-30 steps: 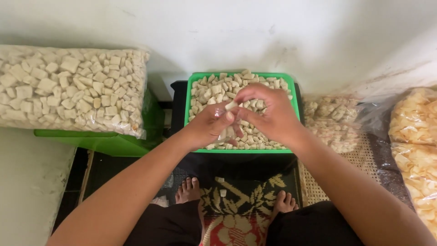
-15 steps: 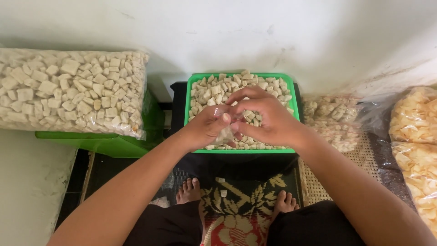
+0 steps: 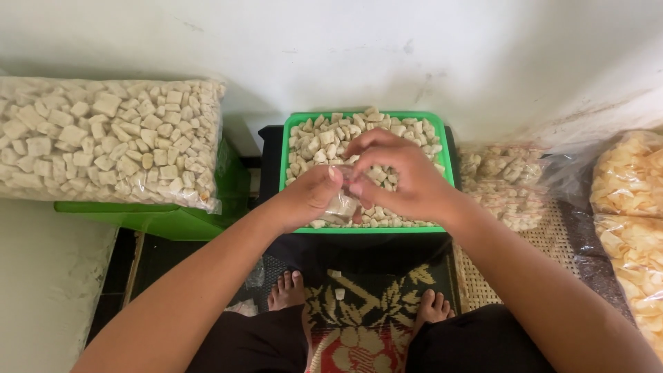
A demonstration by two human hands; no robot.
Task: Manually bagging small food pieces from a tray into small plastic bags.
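Both hands, left (image 3: 312, 195) and right (image 3: 400, 178), pinch a small clear bag (image 3: 342, 207) between them, over the green tray (image 3: 447, 162) of cubes.

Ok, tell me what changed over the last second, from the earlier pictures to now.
The right hand slid a little left and lower over the green plastic tray of pale cracker cubes, its fingers now curled down onto the small clear plastic bag that the left hand holds at the tray's front edge. The left hand barely moved. The tray, the big clear sack of cubes and the feet stayed put.
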